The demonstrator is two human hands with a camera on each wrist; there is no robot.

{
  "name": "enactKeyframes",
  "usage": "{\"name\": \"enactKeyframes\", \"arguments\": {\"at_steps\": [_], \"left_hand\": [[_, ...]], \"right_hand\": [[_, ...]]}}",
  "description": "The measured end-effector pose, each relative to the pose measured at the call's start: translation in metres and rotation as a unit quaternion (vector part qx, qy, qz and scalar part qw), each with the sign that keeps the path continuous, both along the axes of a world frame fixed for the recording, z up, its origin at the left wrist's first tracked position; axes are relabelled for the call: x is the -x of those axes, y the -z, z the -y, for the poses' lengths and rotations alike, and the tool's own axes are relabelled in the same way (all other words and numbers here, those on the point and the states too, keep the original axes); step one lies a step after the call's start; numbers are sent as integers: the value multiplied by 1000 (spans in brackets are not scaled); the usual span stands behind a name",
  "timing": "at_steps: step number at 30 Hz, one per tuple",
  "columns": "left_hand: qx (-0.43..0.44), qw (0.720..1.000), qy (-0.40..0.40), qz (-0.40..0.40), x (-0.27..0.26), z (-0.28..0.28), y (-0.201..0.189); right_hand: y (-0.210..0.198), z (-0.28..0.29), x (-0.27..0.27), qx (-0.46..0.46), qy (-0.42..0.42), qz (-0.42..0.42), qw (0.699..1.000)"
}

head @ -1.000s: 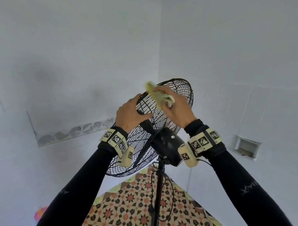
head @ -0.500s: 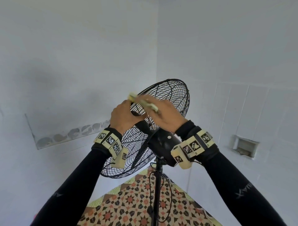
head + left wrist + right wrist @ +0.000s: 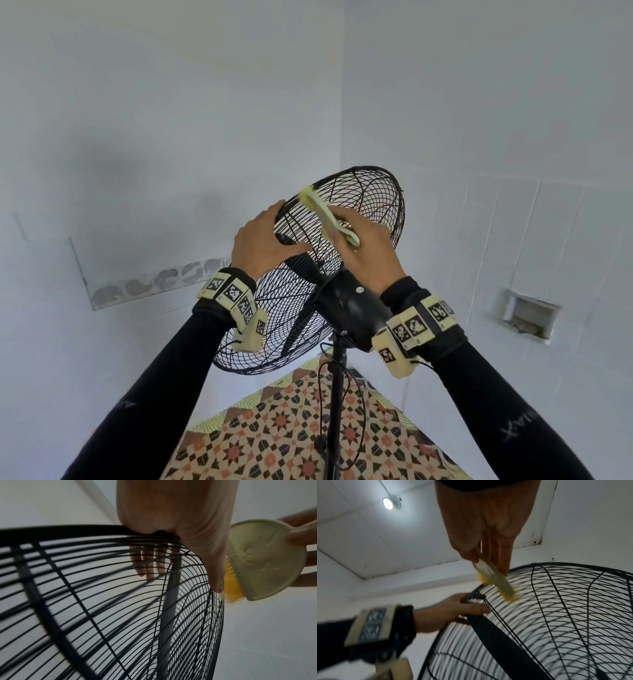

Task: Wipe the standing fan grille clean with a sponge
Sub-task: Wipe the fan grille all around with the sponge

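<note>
The left hand clamps its grip over the fan grille rim; beside it the right hand pinches the sponge against the grille wires.

Head downward, wrists close, grille shared

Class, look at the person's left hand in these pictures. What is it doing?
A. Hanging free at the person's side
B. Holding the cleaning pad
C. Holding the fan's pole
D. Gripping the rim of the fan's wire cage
D: the left hand wraps the fan cage rim, while the right hand holds the cleaning pad.
</note>
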State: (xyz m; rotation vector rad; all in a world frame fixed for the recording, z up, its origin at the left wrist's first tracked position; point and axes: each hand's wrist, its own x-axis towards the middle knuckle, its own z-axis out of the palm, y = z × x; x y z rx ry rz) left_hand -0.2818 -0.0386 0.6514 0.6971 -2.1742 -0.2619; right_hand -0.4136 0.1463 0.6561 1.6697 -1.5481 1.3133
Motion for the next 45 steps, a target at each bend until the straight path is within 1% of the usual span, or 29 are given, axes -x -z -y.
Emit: {"name": "enactKeyframes", "arguments": {"at_steps": [1,3,5,6,7,8,10,13,15,17,18,20,21,22,24,26,28,30,31,32,34,35,36,37,39,42,43,44,45], "left_hand": [[1,1000,0,1,1,-2,-1],[0,1000,7,3,2,-5,-1],[-4,1000,15,-3,1,-7,-1],[-6,1000,16,-4,1,-7,0],[-6,1000,15,-4,0,-5,1],[-5,1000,13,-5,0,-4,2],[-2,1000,11,-7,-1,-3,2],[1,1000,10,-15,-2,-1,2],[6,1000,11,-17,-1,-2,2],[10,1000,12,-11,-1,-3,2],[8,1000,14,-9,-1,-4,1],[5,1000,19,-12,-1,-7,1],[6,1000,22,-15,-2,-7,1],[8,1000,23,-18,-2,-8,1],[9,1000,20,-18,-3,-7,1],[5,1000,14,-20,-3,-4,2],[8,1000,7,-22,-3,-2,2],[17,1000,8,-20,-3,-1,3],[18,1000,10,-18,-3,-2,2],[17,1000,13,-15,-3,-3,2],[11,1000,21,-18,-3,-4,1],[9,999,24,-19,-2,-4,2],[10,999,24,-20,-2,-4,2],[10,999,22,-21,-2,-3,2],[8,1000,18,-22,-3,-3,2],[9,1000,16,-22,-4,-2,2],[12,1000,16,-22,-4,-2,2],[15,1000,16,-21,-4,-2,3],[18,1000,15,-19,-4,-3,3]], "right_hand": [[-4,-5,2,2,-3,5,1000],[-11,-10,17,70,26,61,995],[-17,-8,37,168,91,146,971],[-17,-4,46,198,117,186,955],[-16,0,49,206,139,209,946],[-12,5,47,200,148,215,944],[1,11,28,170,131,199,956],[27,6,-13,96,76,111,986],[35,-4,-26,34,31,69,997],[27,-13,-21,19,9,89,996],[21,-15,-12,41,21,122,991],[6,-14,8,118,79,185,972],[1,-12,16,142,105,198,964],[0,-7,21,143,122,198,962],[5,4,17,101,134,178,970],[19,7,-1,59,100,141,983],[34,1,-14,16,30,89,995],[39,-8,-14,-19,-15,76,997],[37,-11,-9,-8,-14,104,994],[36,-13,0,29,2,155,987],[30,-15,20,140,46,272,951],[29,-14,29,179,65,312,931],[28,-12,34,193,77,335,919],[29,-8,36,186,77,346,916],[39,4,26,144,67,322,933],[66,15,-7,63,74,163,982],[73,14,-15,44,57,121,990],[78,12,-18,37,43,102,993],[77,8,-17,46,38,110,992]]}}
